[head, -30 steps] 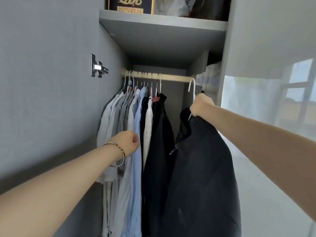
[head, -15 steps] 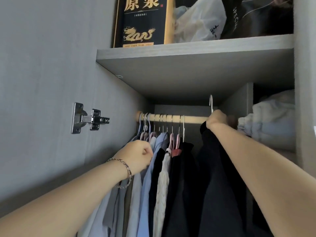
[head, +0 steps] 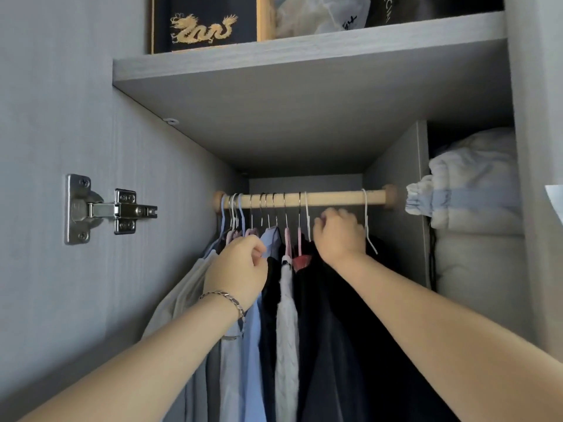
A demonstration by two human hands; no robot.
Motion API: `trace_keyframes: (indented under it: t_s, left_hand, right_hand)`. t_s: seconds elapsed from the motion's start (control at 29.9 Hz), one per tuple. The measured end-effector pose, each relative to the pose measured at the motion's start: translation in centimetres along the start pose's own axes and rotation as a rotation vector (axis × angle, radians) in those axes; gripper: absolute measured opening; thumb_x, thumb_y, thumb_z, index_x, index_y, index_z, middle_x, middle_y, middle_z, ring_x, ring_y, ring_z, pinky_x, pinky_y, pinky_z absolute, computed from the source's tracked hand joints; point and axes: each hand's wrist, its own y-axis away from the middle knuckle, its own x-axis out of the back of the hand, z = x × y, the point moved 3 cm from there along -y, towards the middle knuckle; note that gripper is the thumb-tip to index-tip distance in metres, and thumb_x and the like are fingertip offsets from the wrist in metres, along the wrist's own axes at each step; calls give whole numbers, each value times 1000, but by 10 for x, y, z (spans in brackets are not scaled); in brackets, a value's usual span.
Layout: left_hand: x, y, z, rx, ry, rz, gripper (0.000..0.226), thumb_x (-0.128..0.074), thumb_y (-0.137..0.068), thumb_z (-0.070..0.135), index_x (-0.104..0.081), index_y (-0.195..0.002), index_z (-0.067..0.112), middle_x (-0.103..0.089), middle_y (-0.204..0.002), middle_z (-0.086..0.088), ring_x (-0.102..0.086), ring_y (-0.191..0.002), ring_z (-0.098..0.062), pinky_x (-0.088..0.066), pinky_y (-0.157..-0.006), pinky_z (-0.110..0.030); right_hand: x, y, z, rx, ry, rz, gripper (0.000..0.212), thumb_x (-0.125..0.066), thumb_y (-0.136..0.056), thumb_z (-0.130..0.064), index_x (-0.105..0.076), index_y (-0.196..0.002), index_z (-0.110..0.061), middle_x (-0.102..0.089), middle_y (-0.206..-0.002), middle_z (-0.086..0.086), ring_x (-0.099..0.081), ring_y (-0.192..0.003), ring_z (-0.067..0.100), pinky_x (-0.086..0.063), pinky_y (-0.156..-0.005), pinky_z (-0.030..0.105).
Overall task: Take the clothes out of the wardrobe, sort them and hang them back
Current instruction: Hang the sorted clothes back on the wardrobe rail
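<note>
A wooden rail spans the wardrobe and carries several hangers. Grey, white and light blue shirts hang at the left, with a white knit garment and dark clothes beside them. A dark jacket hangs at the right on a white hanger whose hook sits over the rail. My left hand, with a bracelet on its wrist, is curled around the shoulders of the shirts. My right hand is curled just below the rail, left of the white hanger's neck. Whether it holds the hanger is hidden.
A grey shelf overhead holds a black box with a gold dragon and plastic bags. Folded pale bedding fills the compartment to the right. A metal hinge sticks out of the left wall.
My right hand lifted the dark jacket from outside the wardrobe and its white hanger hook now sits on the rail. My view tilted upward. My left hand rose along the shirts.
</note>
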Motion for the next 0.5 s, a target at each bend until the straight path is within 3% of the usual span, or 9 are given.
trace_keyframes:
  t_s: [0.07, 0.17, 0.27, 0.37, 0.5]
  left_hand:
    - [-13, -1, -1, -21, -7, -11, 22, -48, -90, 12, -60, -109, 15, -54, -116, 3, -57, -100, -18, -47, -89, -32]
    - [-41, 0, 3, -92, -110, -148, 22, -46, -91, 21, -60, -106, 13, -56, -112, -3, -53, -107, -22, -42, -93, -32]
    - [-61, -5, 11, -101, -278, -266, 24, -51, -81, 21, -55, -103, 14, -59, -110, -7, -50, -112, -25, -40, -84, -29]
    - [-78, -9, 23, -70, -272, -392, 44, -55, -74, 12, -51, -118, 13, -49, -131, -10, -35, -134, -26, -30, -107, -32]
    - [-104, 1, 55, -161, -189, -390, 49, -54, -75, 9, -48, -124, 15, -63, -110, 0, -51, -120, -17, -3, -119, -35]
  right_hand:
    - [-13, 12, -21, -137, -180, -278, 50, -42, -96, -32, -35, -135, -3, -38, -138, 19, -41, -126, 33, -38, -101, 37]
    - [-35, 30, -24, -220, -125, -512, 60, -43, -95, -19, -15, -144, 2, -30, -144, 22, -35, -132, 34, -33, -106, 37]
    - [-36, 34, -7, -264, -118, -482, 61, -42, -94, -7, -9, -145, 3, -39, -142, 22, -43, -129, 33, -38, -102, 36]
    - [-29, 32, 16, -350, -210, -425, 53, -43, -95, -9, -21, -141, 5, -43, -139, 22, -47, -126, 33, -41, -99, 34]
    - [-21, 32, 49, -414, -284, -332, 36, -45, -97, -22, -48, -124, 2, -56, -126, 20, -56, -115, 33, -45, -90, 32]
